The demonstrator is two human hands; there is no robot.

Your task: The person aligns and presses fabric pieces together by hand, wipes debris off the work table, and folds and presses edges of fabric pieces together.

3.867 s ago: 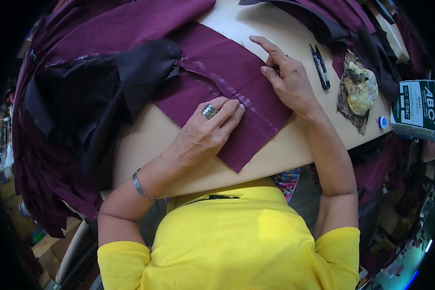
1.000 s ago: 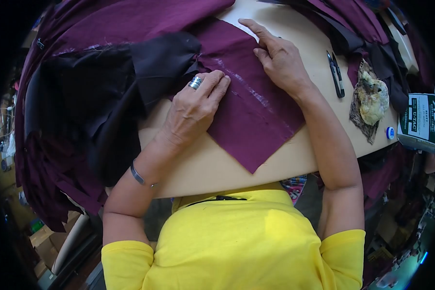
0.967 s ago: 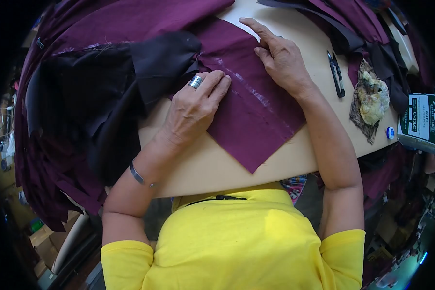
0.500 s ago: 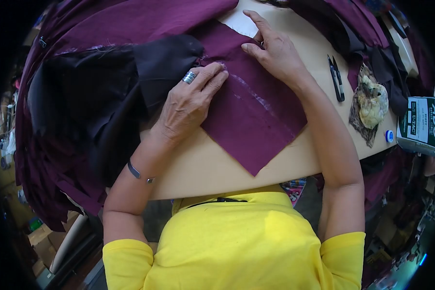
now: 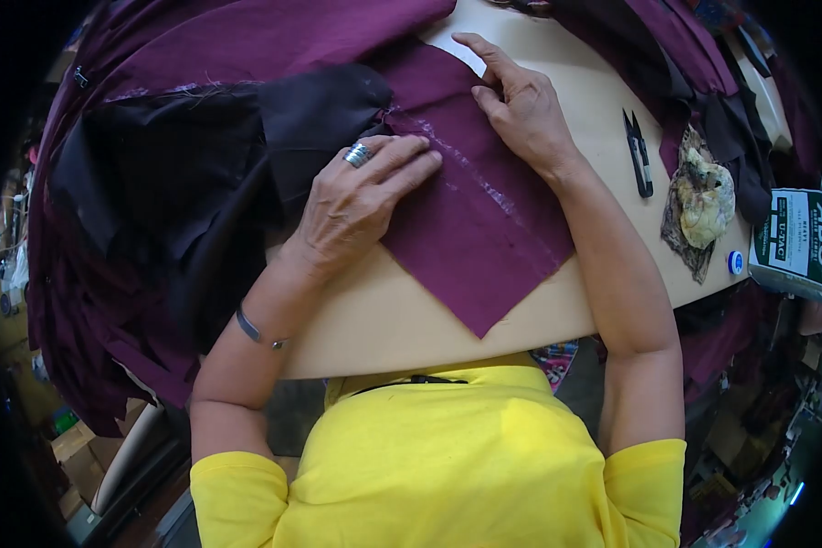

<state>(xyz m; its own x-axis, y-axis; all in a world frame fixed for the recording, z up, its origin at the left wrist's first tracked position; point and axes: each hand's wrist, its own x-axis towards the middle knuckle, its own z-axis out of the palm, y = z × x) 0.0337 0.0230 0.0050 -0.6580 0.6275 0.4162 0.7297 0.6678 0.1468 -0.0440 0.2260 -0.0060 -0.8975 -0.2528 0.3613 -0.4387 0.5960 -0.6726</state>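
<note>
A maroon cloth piece [image 5: 493, 247] lies on the pale table, one corner pointing toward me, with a whitish line running diagonally across it. My left hand [image 5: 356, 196], a ring on one finger, rests flat on the cloth's left side, fingers extended beside the upper end of that line. Black fabric [image 5: 310, 119] adjoins the maroon piece on the left. Over the cloth's upper right edge is my right hand [image 5: 530, 114], its index finger stretched out and the thumb apart, with nothing visible between them.
Black thread snips [image 5: 639, 155] lie on the table [image 5: 356, 329] at the right. Past them are a crumpled yellowish bundle [image 5: 703, 201], a small blue-and-white cap [image 5: 735, 262] and a green-and-white box [image 5: 790, 239]. Maroon and black fabric [image 5: 247, 46] is heaped at the left and back.
My left hand has moved slightly down and right, and its pinched fingers have spread flat, baring more of the whitish line. My right hand has shifted a little, its thumb lifted away from the cloth.
</note>
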